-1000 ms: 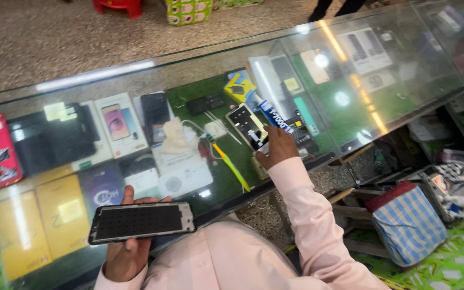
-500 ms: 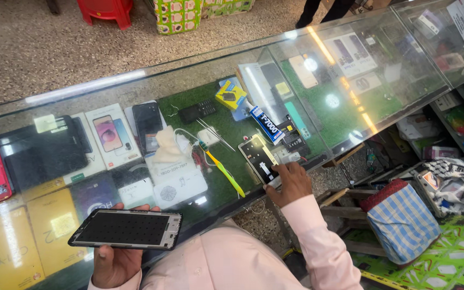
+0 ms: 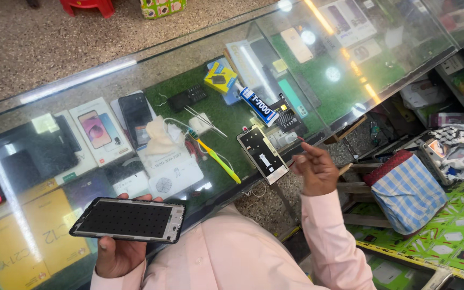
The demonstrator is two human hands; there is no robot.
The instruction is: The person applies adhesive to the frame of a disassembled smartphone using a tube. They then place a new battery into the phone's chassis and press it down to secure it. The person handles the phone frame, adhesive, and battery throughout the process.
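Phone frame [image 3: 129, 220], black, back side up and showing a dotted inner face, lies flat across the person's left hand [image 3: 115, 252]; the fingers are curled under it and the thumb tip shows at its upper edge, so the grip is a loose cradle, not a clamp. It is held level, just off the near edge of the glass counter [image 3: 71, 80].

Second part: a screen panel [image 3: 262, 154], pale back up with a small white label, rests tilted on the counter's near edge by the right hand [image 3: 313, 171]. That hand is half closed, fingers bent inward. A thin stick-like tool seems pinched in it, one end showing past the fingers, but I cannot tell this for sure. The hand is just beside the panel, not gripping it.

Judgement: the step reads as fitting or gluing frame to panel, parts separated and not yet joined. A next move would call for bringing the two pieces square to each other with a steady left hand.

Around: a glue tube [image 3: 259, 106] and a yellow-handled tool [image 3: 218, 160] lie on the glass; boxed phones [image 3: 95, 131] sit beneath it. A checked blue cloth bundle [image 3: 406, 188] sits right of the counter.
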